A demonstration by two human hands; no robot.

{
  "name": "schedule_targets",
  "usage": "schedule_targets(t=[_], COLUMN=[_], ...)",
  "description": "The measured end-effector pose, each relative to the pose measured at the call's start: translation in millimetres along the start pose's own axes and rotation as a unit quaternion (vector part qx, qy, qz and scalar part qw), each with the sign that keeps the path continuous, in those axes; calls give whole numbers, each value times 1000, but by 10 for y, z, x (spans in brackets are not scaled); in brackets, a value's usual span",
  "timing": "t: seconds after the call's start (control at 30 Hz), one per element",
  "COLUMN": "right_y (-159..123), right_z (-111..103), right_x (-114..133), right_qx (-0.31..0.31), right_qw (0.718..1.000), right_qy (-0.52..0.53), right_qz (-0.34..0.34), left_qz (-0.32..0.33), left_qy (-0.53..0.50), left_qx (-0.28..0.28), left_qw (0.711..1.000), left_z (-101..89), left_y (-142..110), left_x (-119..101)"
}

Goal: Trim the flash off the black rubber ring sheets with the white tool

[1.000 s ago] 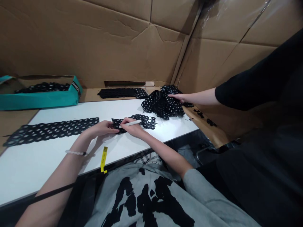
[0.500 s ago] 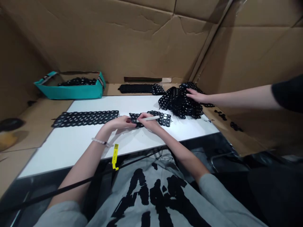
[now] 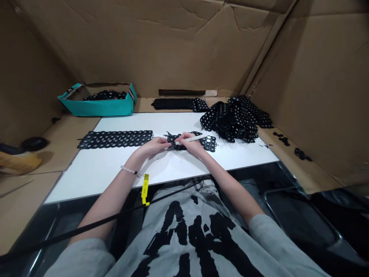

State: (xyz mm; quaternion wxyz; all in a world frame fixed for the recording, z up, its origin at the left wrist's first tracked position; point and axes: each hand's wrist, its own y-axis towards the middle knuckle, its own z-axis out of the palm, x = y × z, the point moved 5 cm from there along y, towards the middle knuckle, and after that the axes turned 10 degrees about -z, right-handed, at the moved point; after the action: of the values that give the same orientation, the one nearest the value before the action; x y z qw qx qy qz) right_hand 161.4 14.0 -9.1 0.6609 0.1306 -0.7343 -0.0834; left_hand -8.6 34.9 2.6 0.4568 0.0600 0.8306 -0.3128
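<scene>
A black strip covered in rings (image 3: 211, 145) lies on the white board (image 3: 115, 173), its left part bunched up between my hands. My left hand (image 3: 154, 147) pinches the strip's left end. In my right hand (image 3: 192, 145) is a slim white pen-like tool (image 3: 198, 137), its tip pointing left onto the strip beside my left fingers. My right fingers cover part of the strip. Left of my hands, a longer flat strip with pale rings (image 3: 118, 139) lies on the same board, apart from the one I hold.
A crumpled heap of black dotted fabric (image 3: 230, 121) lies at the back right. Behind the board are a dark folded strip (image 3: 173, 104) and a teal box (image 3: 100, 108) with black pieces. Small black scraps (image 3: 302, 154) sit right; a yellow container (image 3: 21, 162) stands left. Cardboard walls surround this.
Another person's arm, which was touching the fabric heap, has left the view. The heap now spreads farther right. My view has shifted a little; the strip's left end looks more crumpled.
</scene>
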Motion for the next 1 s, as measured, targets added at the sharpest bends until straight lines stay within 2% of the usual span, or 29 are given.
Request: schedule_targets(t=[0.3,0.4,0.53,0.7,0.83,1.0], right_y=[-5,-10,-4,11,-10,-47], right_z=[19,39,58,50,48,95], right_x=[-19,-24,-29,-52,-42,11], right_qx=[4,5,0,-10,-4,3], right_qw=[1000,1000,997,995,1000,989], right_qy=[-7,10,75,89,4,-134], right_qz=[-14,-11,23,38,-3,-65], left_qz=[-45,-43,-29,-16,-5,0], left_qy=[-11,-20,-39,-53,-70,-69], left_qx=[-15,-15,-14,-11,-5,17], left_qw=[999,999,999,998,998,997], left_z=[11,-2,-8,0,-21,-51], left_y=[-74,-58,-11,32,56,81], left_x=[-38,-19,14,42,67,86])
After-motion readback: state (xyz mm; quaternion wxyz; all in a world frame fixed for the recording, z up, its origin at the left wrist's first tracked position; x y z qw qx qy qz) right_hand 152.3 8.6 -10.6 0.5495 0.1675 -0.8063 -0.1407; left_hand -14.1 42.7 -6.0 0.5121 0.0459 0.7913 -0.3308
